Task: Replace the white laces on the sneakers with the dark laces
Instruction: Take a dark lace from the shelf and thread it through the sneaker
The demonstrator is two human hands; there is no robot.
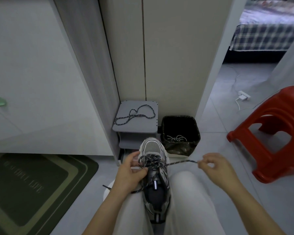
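- Sneaker: it stands on the floor between your knees, long axis from 6 to 12 o'clock, toe at 12. It has a grey mesh toe box, pale moulded side panels and a dark padded tongue. The lacing already crosses most of the way up, so I judge this shoe nearly done.
- Left hand: it grips the sneaker on its 9 o'clock side, thumb up by the toe box and fingers curled in at the eyelets. It is the nearer hand.
- Right hand: it sits out at 3 o'clock, well apart from the shoe, with thumb and fingers pinching the lace tip.
- Dark lace: a round, speckled woven cord, drawn taut from the upper eyelets toward 3 o'clock. Its other end trails off at 8 o'clock. The next pull or threading turns on this sideways line, across the shoe's axis.
- Spare dark lace: it lies loosely looped on the grey stool at 12 o'clock.
- White laces: thin and tangled, they lie in the black bin at 1 o'clock.
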